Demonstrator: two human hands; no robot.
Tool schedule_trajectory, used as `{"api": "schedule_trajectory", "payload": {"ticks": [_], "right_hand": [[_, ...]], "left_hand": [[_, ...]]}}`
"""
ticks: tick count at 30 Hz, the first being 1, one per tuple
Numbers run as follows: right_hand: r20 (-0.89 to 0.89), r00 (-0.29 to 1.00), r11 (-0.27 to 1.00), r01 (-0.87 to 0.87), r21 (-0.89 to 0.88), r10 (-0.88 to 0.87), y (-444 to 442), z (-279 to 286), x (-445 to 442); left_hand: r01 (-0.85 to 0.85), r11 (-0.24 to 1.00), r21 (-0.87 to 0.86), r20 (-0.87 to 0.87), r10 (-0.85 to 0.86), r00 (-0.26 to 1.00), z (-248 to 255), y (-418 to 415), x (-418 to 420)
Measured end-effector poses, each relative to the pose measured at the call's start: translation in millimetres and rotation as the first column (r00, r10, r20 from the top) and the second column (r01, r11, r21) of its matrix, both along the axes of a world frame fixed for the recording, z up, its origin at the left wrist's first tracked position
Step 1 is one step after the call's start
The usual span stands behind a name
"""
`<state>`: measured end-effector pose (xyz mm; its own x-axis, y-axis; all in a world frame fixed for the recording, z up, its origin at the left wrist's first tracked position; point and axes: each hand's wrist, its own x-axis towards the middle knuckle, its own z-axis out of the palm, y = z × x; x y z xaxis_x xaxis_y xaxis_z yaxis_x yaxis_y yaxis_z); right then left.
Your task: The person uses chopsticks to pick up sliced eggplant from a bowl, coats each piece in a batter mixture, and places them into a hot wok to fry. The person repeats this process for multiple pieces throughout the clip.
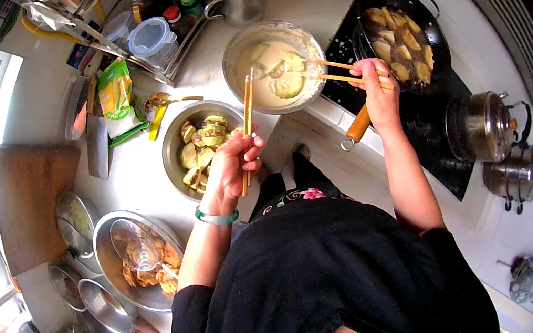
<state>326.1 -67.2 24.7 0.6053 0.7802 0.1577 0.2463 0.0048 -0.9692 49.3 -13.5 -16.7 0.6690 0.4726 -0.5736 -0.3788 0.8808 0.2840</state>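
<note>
My right hand (379, 91) grips a pair of wooden chopsticks (336, 78), spread apart, their tips over a metal bowl of batter (237, 73). Several stuffed vegetable slices (289, 85) lie in the pale batter near those tips. A second pair of chopsticks (248, 112), held nearly together, is in my left hand (239, 160). That hand is above the edge of a steel bowl (167, 130) of uncoated green stuffed slices (204, 142). To the right of the batter, several battered pieces (400, 35) sit in dark bubbling oil in a black wok (438, 47).
The wok's wooden handle (359, 123) juts over the counter edge. Steel pots (480, 127) stand by the black cooktop (430, 140). At left are a large bowl (101, 245) of fried pieces with a wire skimmer (135, 245), a cleaver (97, 146) and a cutting board (37, 203). Behind stands a kettle (246, 2).
</note>
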Motion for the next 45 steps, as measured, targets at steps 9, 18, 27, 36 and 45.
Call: {"api": "schedule_trajectory", "payload": {"ticks": [9, 18, 27, 36, 45], "right_hand": [[-0.184, 0.982, 0.998, 0.044, -0.045, -0.051, 21.9, -21.3, 22.3], [-0.250, 0.968, 0.999, -0.039, -0.016, 0.034, 52.6, -35.3, 25.0], [-0.321, 0.944, 0.997, 0.064, -0.047, -0.076, 58.2, -37.6, 39.7], [-0.027, 0.999, 0.999, -0.045, -0.028, 0.044, 75.8, -50.4, 19.7], [-0.091, 0.993, 0.997, -0.071, 0.015, 0.072, 41.8, -32.4, 12.6]], "left_hand": [[0.002, 1.000, 0.008, -0.012, -0.002, 1.000, 5.1, -4.5, 12.0], [0.011, 1.000, 0.008, -0.007, -0.011, 1.000, 1.1, -1.8, 21.7], [0.033, 0.999, 0.007, -0.024, -0.033, 0.999, -0.1, 3.6, 28.4], [0.051, 0.998, -0.026, 0.036, -0.050, 0.998, -4.1, 12.5, 41.5], [0.047, 0.999, 0.005, -0.029, -0.047, 0.998, -8.2, 21.7, 39.7]]}}
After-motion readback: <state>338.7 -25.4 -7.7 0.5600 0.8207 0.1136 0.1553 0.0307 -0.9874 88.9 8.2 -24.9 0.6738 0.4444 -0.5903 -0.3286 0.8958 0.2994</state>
